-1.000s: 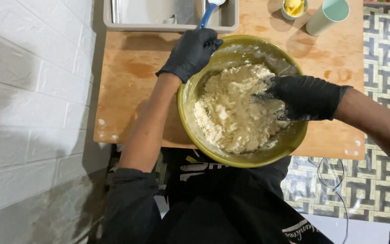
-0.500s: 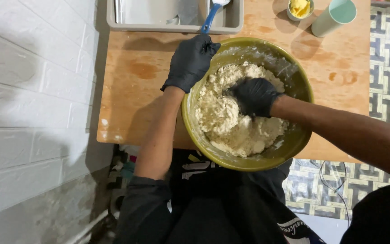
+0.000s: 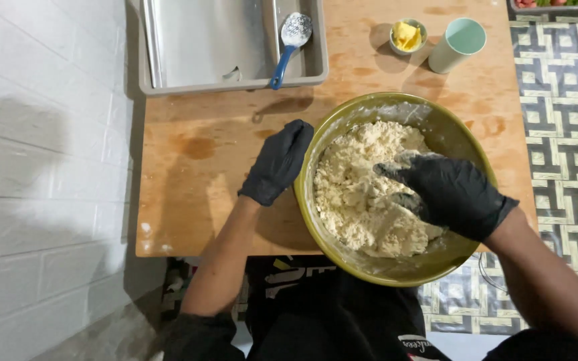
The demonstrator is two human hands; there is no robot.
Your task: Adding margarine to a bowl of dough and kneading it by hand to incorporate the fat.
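Black-gloved right hand dug, fingers spread, into crumbly pale dough; black-gloved left hand cupped open against round olive-green bowl at nine o'clock.

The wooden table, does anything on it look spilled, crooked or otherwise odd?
Mostly tidy. The table has darker stains near the left hand and beside the cup. The bowl sticks out past the table's near edge, steadied by that hand, while the right hand is in the dough.
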